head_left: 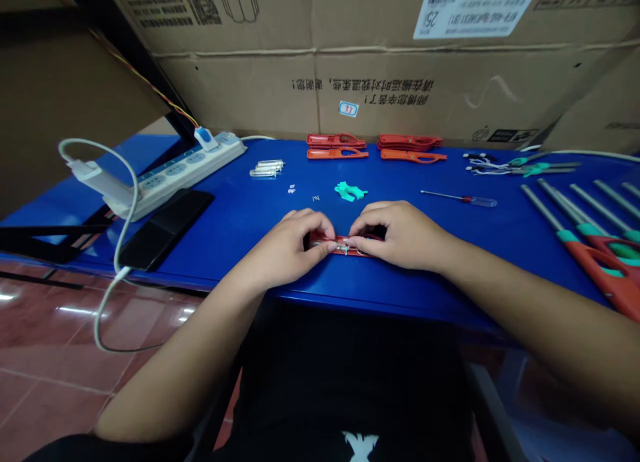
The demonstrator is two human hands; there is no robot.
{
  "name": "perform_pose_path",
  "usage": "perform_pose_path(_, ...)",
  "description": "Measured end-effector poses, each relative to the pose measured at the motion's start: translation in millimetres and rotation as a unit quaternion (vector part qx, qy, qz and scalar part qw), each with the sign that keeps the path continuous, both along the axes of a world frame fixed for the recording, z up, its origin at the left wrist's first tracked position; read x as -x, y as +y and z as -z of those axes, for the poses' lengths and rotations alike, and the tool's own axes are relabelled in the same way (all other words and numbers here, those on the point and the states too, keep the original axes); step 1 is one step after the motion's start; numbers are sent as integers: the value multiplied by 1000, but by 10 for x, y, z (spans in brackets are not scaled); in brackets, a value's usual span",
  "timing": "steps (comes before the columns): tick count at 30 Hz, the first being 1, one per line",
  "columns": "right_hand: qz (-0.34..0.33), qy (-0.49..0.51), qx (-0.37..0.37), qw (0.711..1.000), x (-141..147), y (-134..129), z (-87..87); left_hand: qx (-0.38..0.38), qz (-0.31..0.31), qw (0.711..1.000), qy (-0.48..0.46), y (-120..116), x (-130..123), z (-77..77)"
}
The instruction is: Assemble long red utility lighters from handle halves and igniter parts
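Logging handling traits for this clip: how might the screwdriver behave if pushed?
The screwdriver would probably stay stiff, given its straight metal shaft. Its slim, rounded-looking handle might let it roll; lying flat, it seems unlikely to tip.

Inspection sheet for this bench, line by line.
Surface: blue tabletop, glossy.
Job's things: open orange-red shell at the hands; spare shells, clear cartridges, teal plastic parts, screwdriver beyond; long-tube lighters far right.
Clutter: black phone beside power strip, left.
Grippers: left hand grips the shell's left part; right hand at its right part, exact hold unclear.
Cables: white cable hangs past front edge; red-yellow wires reach the strip.
Surroundings: printed cardboard behind, tiled floor left.
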State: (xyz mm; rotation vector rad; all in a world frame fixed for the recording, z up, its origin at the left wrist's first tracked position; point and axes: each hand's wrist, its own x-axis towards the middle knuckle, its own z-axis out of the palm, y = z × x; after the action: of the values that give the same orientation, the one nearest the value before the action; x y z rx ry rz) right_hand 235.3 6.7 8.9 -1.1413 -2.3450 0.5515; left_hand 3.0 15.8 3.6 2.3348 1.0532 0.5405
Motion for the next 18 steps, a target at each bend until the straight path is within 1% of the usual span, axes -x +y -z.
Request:
perform_pose_path(8,15,10,26,999,4,4,16,14,-17,999,-39,-12,-2,2)
perform_pose_path(10,21,10,39,999,7,8,20,29,-18,998,-47,-14,12,1)
perform_pose_path(13,22,3,39,999,19,8,24,63,-42,995,-67,-13,33,3)
perform_pose_path(15,21,-1,32,999,31,2,23,58,-53,995,-62,-7,34,4)
perform_pose_path(18,10,-4,28,1000,28,-8,-10,30,-32,998,-35,5,24,2)
